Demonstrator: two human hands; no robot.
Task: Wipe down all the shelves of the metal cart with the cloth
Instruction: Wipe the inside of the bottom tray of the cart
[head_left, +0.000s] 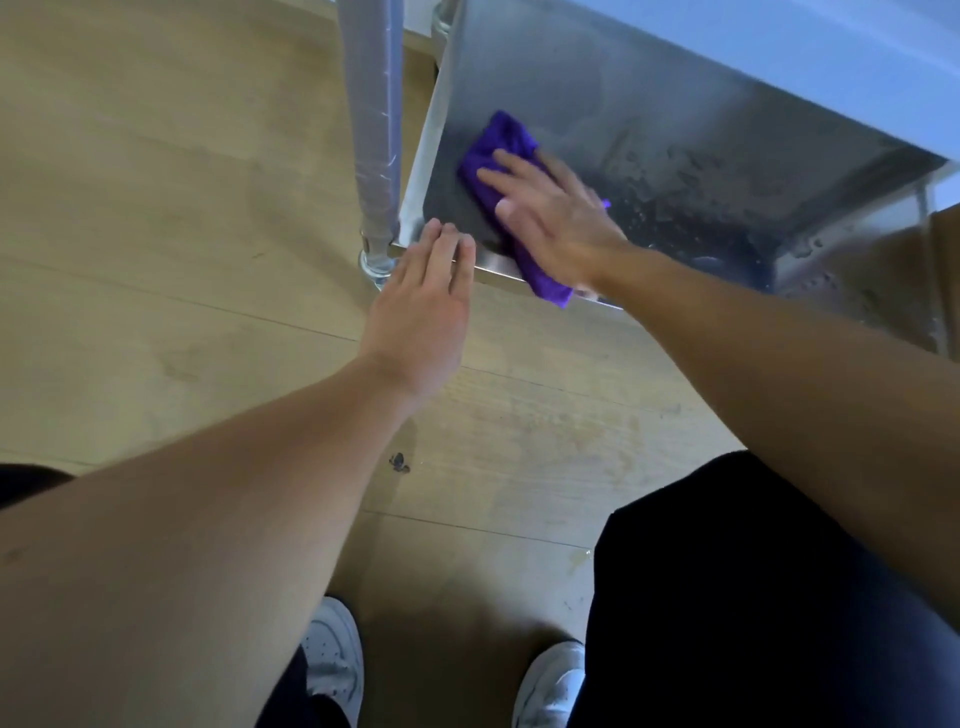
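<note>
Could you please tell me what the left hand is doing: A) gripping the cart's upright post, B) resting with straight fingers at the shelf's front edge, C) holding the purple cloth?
B: the left hand lies flat at the metal shelf's front corner, while the right hand presses the purple cloth.

A purple cloth (498, 156) lies on the grey metal shelf (649, 119), above a tan wood-grain floor (156, 208), white shoes (332, 660) and black trousers (753, 597).
</note>
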